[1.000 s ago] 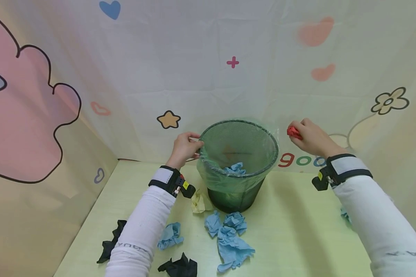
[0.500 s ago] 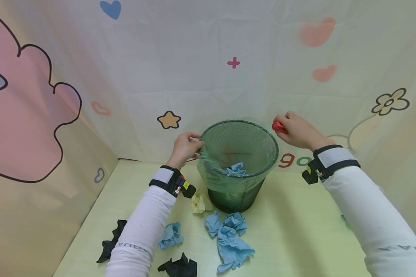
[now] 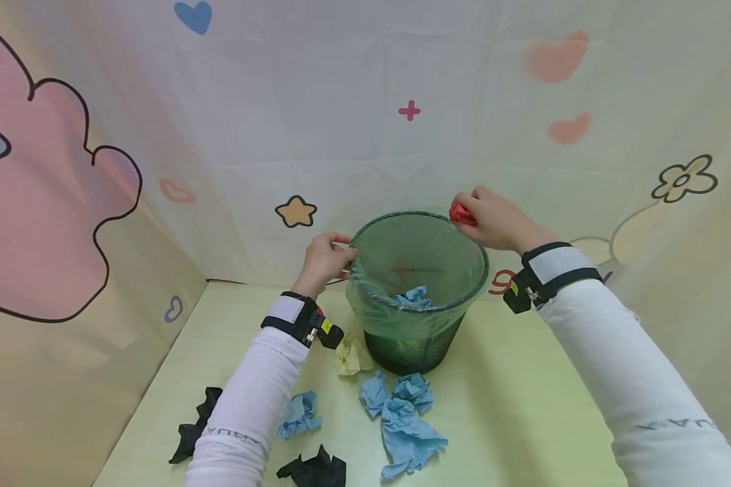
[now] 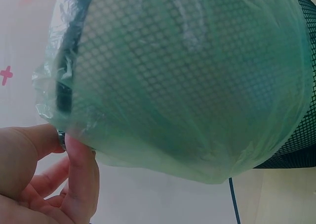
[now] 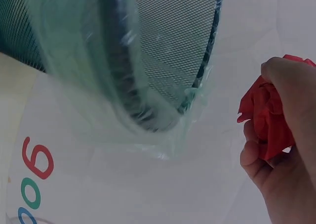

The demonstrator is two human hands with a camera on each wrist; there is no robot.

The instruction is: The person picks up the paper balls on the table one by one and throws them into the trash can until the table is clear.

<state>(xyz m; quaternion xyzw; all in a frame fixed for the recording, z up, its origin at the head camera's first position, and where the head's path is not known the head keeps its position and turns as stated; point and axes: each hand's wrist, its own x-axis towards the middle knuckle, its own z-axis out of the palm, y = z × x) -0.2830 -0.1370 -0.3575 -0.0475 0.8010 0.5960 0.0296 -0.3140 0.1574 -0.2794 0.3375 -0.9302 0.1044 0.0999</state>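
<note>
A black mesh wastebasket [image 3: 411, 345] stands upright on the table, lined with a thin green plastic bag [image 3: 378, 314] folded over its rim. My left hand [image 3: 327, 260] pinches the rim and bag at the left side; in the left wrist view thumb and finger [image 4: 79, 169] close on that edge. My right hand [image 3: 493, 220] grips a crumpled red paper ball [image 3: 462, 214] over the basket's far right rim. The right wrist view shows the red paper [image 5: 269, 112] between thumb and curled fingers, apart from the rim. Inside the basket lies crumpled blue paper [image 3: 414, 297].
Several crumpled blue papers [image 3: 408, 439] lie in front of the basket, another blue one [image 3: 300, 414] farther left. Yellow paper [image 3: 350, 355] sits by the basket's base. Black crumpled papers [image 3: 317, 468] are near the front. A printed curtain [image 3: 341, 101] hangs close behind the basket.
My right hand has moved left with the red paper ball, from right of the basket to over its far right rim. The left hand has stayed at the rim.
</note>
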